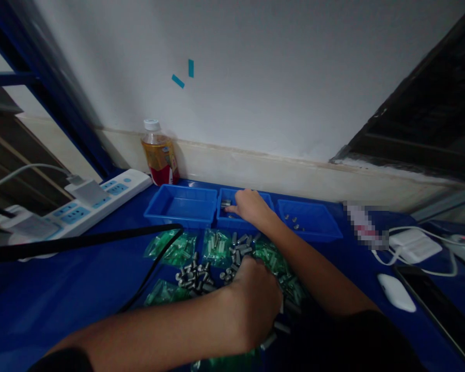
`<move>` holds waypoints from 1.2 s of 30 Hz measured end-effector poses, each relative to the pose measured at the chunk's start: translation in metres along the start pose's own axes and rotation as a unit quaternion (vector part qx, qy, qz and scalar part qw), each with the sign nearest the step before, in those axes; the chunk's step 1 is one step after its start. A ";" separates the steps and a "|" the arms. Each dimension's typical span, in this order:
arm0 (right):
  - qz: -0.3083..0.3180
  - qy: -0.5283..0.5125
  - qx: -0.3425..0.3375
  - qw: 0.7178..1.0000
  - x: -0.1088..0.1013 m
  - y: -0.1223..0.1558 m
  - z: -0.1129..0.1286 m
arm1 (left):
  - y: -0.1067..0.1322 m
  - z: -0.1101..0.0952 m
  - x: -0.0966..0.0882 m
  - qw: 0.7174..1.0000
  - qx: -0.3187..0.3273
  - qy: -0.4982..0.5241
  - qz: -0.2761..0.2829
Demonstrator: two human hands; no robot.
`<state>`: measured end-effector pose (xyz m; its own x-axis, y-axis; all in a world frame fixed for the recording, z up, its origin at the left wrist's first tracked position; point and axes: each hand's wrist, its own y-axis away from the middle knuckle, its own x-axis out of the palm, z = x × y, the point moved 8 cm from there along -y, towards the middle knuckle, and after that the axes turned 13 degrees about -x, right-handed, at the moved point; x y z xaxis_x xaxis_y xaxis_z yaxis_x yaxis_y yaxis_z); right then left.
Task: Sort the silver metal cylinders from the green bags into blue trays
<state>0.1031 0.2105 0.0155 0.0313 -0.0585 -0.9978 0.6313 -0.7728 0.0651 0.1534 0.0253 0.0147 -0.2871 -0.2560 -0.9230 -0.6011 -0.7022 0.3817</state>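
Note:
My left hand (256, 302) is curled knuckles-up on a heap of small metal pins (201, 276) lying among green plastic bags (174, 248). Its fingers fold down into the heap, and what they grip is hidden. My right hand (250, 206) reaches forward into the middle blue tray (265, 199), fingers pressed together and pointing left. The fingertips sit beside a few metal pins (225, 203) in that tray. To its left, the left blue tray (180, 206) looks bare. The right blue tray (310, 219) holds several small metal pieces.
A drink bottle (159, 154) stands at the wall behind the trays. A white power strip (96, 199) lies at the left, and a black cable (81, 240) crosses in front. At the right lie a white mouse (396, 292), a charger with cables (414, 245) and a dark phone (442, 310).

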 end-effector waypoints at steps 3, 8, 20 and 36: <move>-0.044 -0.061 -0.015 0.997 -0.011 0.013 0.001 | -0.002 0.007 -0.004 1.000 -0.014 0.012 0.024; -0.175 -0.201 -0.063 0.962 -0.044 0.073 0.009 | 0.001 0.017 -0.015 0.999 -0.017 0.032 0.026; -0.209 -0.252 -0.080 0.942 -0.044 0.103 0.012 | -0.013 0.018 -0.006 0.999 -0.034 0.033 0.013; -0.498 -0.404 -0.063 0.765 -0.091 0.145 -0.007 | 0.041 0.146 -0.119 0.778 -0.021 0.507 -0.370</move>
<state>0.1974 0.1084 0.1152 -0.9707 0.1085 -0.2145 0.1014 -0.6243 -0.7746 0.0539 0.1239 0.1471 0.8753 -0.1489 -0.4601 -0.2908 -0.9222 -0.2549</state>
